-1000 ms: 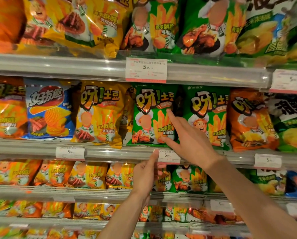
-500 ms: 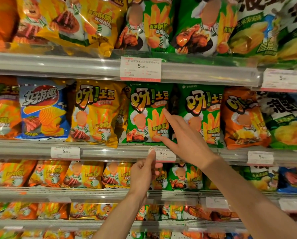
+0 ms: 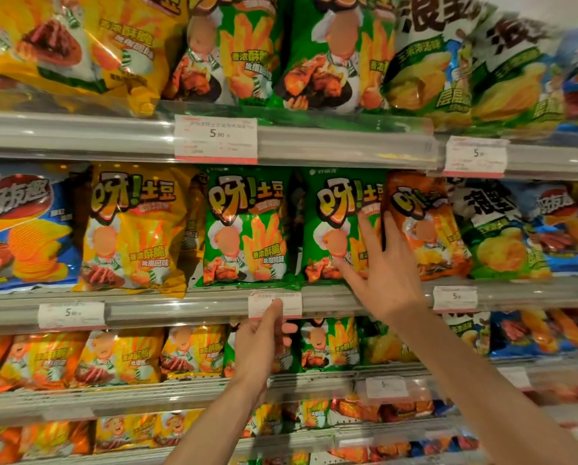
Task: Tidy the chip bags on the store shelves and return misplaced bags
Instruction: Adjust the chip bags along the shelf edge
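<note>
On the middle shelf, left to right, stand a blue chip bag (image 3: 22, 229), a yellow bag (image 3: 133, 229), two green bags (image 3: 247, 226) (image 3: 331, 209) and an orange bag (image 3: 425, 229). My right hand (image 3: 385, 273) is spread with straight fingers on the right green bag. Its upper fingertips lie at the seam where the orange bag overlaps that green bag. My left hand (image 3: 260, 340) is lower, its raised fingertip touching the price tag (image 3: 291, 302) on the shelf rail. It holds nothing.
The shelf rail (image 3: 180, 307) runs across below the bags. The upper shelf holds larger yellow (image 3: 79, 52), green (image 3: 321, 62) and white-green bags (image 3: 428, 72). To the right of the orange bag stand a white-green bag (image 3: 495, 236) and a blue one (image 3: 562, 226). Lower shelves carry small yellow, green and orange bags.
My right hand has moved right, from the gap between the two green bags to the right green bag's edge by the orange bag. My left hand stays at the price tag.
</note>
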Action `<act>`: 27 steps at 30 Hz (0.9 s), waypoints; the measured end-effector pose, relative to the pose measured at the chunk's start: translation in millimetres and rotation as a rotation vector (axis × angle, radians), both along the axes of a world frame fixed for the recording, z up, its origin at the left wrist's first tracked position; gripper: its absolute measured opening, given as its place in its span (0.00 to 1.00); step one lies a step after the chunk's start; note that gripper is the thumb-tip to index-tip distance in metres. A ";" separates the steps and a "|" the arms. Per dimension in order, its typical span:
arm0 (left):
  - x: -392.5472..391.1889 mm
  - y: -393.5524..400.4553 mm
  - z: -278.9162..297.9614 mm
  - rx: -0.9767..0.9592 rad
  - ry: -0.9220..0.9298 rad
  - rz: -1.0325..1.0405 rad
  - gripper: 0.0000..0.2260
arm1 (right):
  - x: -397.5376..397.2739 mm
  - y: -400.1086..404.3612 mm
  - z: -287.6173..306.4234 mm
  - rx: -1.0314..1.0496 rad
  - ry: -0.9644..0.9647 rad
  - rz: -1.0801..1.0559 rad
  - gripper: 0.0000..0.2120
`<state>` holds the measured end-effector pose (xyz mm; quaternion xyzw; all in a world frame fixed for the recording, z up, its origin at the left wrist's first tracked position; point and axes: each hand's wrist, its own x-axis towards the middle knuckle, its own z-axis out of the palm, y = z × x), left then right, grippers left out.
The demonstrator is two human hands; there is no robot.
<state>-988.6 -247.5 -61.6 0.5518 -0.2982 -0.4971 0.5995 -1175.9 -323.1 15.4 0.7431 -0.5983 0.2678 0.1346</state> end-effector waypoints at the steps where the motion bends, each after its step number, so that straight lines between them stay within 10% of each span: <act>1: -0.4 0.2 0.1 -0.002 -0.001 0.000 0.23 | 1.5 1.1 -1.7 0.026 -0.008 0.008 0.40; 27: 8.9 0.9 -5.7 -0.032 -0.053 -0.053 0.21 | 14.0 23.4 -36.9 -0.033 -0.221 0.207 0.38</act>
